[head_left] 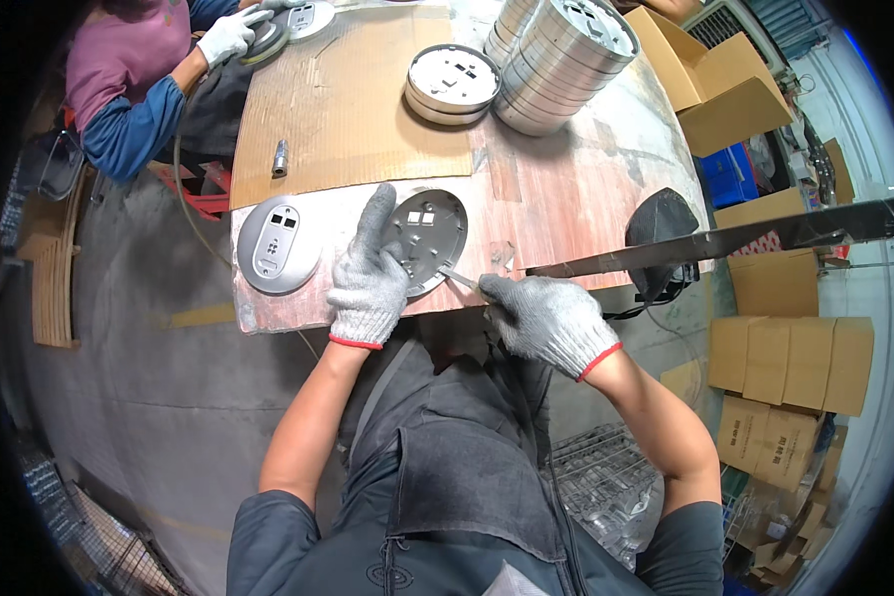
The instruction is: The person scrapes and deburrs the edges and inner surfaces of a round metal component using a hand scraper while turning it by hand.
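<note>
My left hand (370, 273), in a grey-palmed white glove with a red cuff, grips a round dark grey plastic cover (435, 236) by its left side. The cover's hollow inner face, with small posts and two square openings, is turned up. My right hand (549, 318), gloved alike, is closed around a thin flat metal blade (457, 277). The blade's tip touches the cover near its lower rim; the handle is hidden in my fist. Left of my left hand lies a pale grey round cover (280, 245) with an oval panel.
Stacked round metal-sided housings (554, 74) stand at the far right, beside a shorter stack (452, 84). A cardboard sheet (353, 109) bears a small metal fitting (280, 158). A dark bar (745, 238) juts in from the right. Another person's gloved hand (230, 35) works far left.
</note>
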Motion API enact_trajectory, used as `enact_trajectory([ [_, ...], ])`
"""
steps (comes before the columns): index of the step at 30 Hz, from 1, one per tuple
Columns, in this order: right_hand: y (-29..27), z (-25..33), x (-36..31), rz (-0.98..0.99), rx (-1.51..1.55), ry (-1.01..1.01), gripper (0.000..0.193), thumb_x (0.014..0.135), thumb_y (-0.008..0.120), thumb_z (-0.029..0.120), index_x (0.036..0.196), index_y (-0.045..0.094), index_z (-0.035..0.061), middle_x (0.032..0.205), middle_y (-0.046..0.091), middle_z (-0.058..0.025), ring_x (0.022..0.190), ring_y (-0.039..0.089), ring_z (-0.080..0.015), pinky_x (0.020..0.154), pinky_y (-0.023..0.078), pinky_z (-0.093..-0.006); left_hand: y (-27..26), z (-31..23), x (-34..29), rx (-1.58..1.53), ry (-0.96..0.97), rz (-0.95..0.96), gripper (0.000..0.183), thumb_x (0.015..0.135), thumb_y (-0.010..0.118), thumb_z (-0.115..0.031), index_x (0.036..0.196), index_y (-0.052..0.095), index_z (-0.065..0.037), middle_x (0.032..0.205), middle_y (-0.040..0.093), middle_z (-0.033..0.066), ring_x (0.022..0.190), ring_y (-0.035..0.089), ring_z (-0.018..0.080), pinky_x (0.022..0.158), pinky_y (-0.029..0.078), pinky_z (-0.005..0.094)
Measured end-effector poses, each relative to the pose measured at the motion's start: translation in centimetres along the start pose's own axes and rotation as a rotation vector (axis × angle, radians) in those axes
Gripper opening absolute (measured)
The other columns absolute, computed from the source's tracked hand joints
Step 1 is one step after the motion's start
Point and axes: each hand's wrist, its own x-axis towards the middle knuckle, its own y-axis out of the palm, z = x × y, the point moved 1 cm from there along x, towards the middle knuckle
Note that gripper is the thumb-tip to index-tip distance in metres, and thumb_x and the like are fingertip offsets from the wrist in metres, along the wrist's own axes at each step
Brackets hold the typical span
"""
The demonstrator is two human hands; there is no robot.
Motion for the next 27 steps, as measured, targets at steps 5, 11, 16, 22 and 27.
enact_trajectory([
  [5,-0.8,0.6,0.3,0.061,-0.044,0.000,0.025,0.093,0.061,0.027,0.114,0.064,0.0134,0.076,0.067,-0.0184,0.071,0.068,-0.0395,0.063,0.054,-0.0511,0.0,0.0,-0.1,0.026,0.068,-0.005,0.072,0.082,0.048,0.016,0.150,0.049,-0.008,0.137,0.063,0.0184,0.124,0.064,0.0291,0.103,0.052,0.0370],
  [11,-0.8,1.5,0.3,0.080,-0.107,-0.063,0.022,0.092,0.061,0.025,0.111,0.061,0.0129,0.064,0.062,-0.0173,0.055,0.065,-0.0379,0.047,0.050,-0.0497,-0.3,0.8,0.3,-0.042,-0.037,0.018,0.071,0.082,0.047,0.016,0.149,0.048,-0.007,0.140,0.061,0.0183,0.126,0.062,0.0297,0.104,0.050,0.0376],
  [16,0.3,1.8,-0.5,0.034,-0.156,-0.047,0.028,0.084,0.070,0.017,0.105,0.057,0.0057,0.069,0.067,-0.0184,0.058,0.070,-0.0352,0.046,0.053,-0.0474,-0.1,2.2,1.2,-0.085,-0.245,0.046,0.070,0.083,0.048,0.012,0.150,0.045,-0.007,0.139,0.061,0.0187,0.125,0.063,0.0307,0.104,0.049,0.0352],
  [22,2.7,1.0,-1.1,-0.102,-0.138,-0.091,0.033,0.083,0.070,0.017,0.110,0.053,0.0078,0.066,0.064,-0.0147,0.053,0.068,-0.0321,0.041,0.049,-0.0457,-0.1,2.9,1.6,-0.099,-0.314,0.078,0.067,0.086,0.051,0.007,0.150,0.046,-0.011,0.138,0.063,0.0175,0.124,0.064,0.0318,0.101,0.051,0.0361],
  [27,4.0,0.3,-1.2,-0.143,-0.103,-0.100,0.038,0.083,0.069,0.016,0.115,0.053,0.0084,0.066,0.064,-0.0140,0.052,0.067,-0.0315,0.040,0.049,-0.0451,-0.3,3.0,1.8,-0.045,-0.386,0.118,0.068,0.085,0.055,0.003,0.150,0.048,-0.014,0.138,0.063,0.0161,0.120,0.066,0.0328,0.099,0.052,0.0373],
])
